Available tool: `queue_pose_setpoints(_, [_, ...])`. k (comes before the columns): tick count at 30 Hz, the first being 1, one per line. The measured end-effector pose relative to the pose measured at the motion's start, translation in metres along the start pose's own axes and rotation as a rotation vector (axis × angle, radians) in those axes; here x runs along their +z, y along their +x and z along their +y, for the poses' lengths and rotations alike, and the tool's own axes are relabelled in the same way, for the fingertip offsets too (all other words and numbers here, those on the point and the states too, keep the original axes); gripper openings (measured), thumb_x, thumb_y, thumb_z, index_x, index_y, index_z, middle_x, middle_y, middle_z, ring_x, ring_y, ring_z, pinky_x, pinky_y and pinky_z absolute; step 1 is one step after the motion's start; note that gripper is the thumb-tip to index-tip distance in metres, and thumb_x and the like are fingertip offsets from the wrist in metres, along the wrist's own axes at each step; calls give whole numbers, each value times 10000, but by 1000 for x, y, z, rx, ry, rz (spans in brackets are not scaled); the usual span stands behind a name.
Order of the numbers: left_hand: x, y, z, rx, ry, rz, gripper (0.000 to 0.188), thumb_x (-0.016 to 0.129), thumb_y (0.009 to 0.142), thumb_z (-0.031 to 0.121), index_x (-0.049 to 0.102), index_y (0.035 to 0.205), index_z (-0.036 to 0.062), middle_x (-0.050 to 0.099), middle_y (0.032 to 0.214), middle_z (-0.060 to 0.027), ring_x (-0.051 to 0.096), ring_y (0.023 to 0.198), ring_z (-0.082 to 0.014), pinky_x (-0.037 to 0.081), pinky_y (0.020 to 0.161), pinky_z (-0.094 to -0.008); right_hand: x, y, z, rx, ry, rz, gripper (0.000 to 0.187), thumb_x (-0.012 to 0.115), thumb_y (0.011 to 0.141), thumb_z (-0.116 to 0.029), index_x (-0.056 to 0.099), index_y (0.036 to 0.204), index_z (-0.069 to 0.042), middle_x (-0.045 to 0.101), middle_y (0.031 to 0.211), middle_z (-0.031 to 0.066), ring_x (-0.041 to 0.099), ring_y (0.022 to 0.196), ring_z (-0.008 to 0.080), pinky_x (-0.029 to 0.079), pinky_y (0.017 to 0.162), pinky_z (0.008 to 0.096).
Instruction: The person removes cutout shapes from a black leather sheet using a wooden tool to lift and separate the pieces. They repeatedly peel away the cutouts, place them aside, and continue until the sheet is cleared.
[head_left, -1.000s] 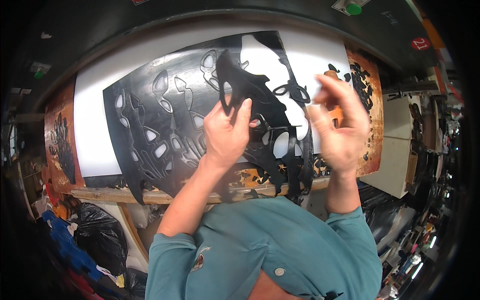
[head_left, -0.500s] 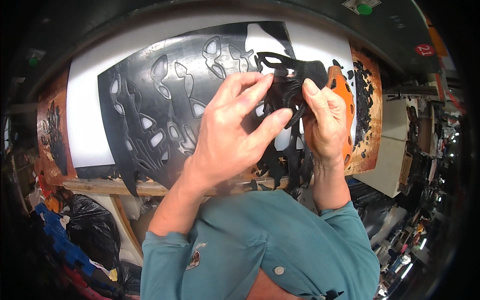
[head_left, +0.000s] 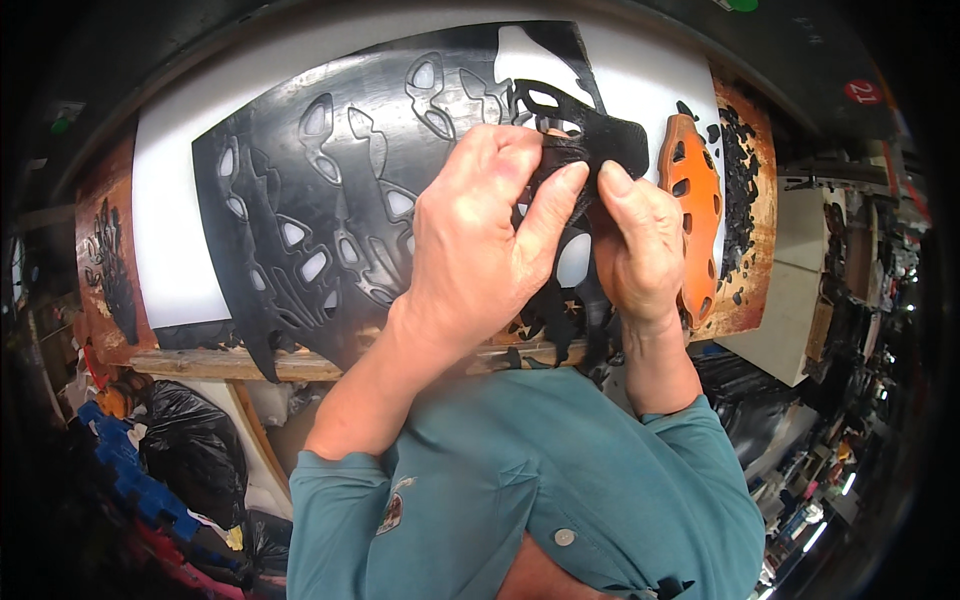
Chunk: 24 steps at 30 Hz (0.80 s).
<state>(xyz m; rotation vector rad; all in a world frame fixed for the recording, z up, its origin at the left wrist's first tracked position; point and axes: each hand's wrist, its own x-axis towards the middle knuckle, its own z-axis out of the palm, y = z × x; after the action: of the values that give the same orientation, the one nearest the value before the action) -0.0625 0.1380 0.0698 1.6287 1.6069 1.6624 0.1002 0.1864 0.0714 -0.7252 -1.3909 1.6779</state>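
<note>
Between my hands are black cut-out pieces with openings in them, seemingly several layers of thin leather-like sheet. My left hand grips their left side, with the fingers curled behind and the thumb in front. My right hand pinches the right side under its thumb, and its other fingers are mostly hidden. Both thumbs nearly meet at the middle of the pieces. Below and behind them spreads a large black sheet with many shapes cut through it. Close to my right hand lies an orange cutting die with dark holes.
The sheet and die rest on a white board. Black scraps are scattered on the brown surface at right, and more lie at left. A wooden rail runs along the near edge. A dark machine beam spans the far side.
My left thumb has moved up and closed onto the black pieces. The lower dangling part is now gathered up between my hands. The view has shifted slightly.
</note>
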Motion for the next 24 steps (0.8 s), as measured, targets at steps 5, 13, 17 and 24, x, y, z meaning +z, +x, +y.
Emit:
queue_pose_setpoints(5, [2,-4,1,-206,-174,110,346,798,951,117,648,1221,-40,753,1056,-229,789,862,-324,629,711,-373,15,-1,0,-115,-280,86,205,649,1070,-127,759,1092,44,722,975,89,619,828,102,477,719,263])
queue_pose_setpoints(13, [-7,1,-3,-55,70,92,97,691,1009,28,682,1096,-13,768,840,-141,771,700,-234,610,623,-341,21,5,-8,-210,-423,-31,253,623,1070,-94,735,1235,62,739,1057,115,660,863,148,516,761,275])
queue_pose_setpoints(17, [-2,0,-6,-235,-257,169,92,616,1063,37,691,1076,-15,789,884,-107,763,752,-163,607,651,-311,26,7,1,-197,-357,33,249,622,1068,-98,745,1223,54,756,1105,136,683,886,148,529,777,267])
queue_pose_setpoints(24, [-31,24,-29,-615,-562,319,333,523,1151,275,657,1191,-27,784,1040,-169,760,915,-218,630,796,-329,7,8,0,-179,8,203,329,555,1113,-207,711,970,46,796,998,205,754,888,194,576,769,290])
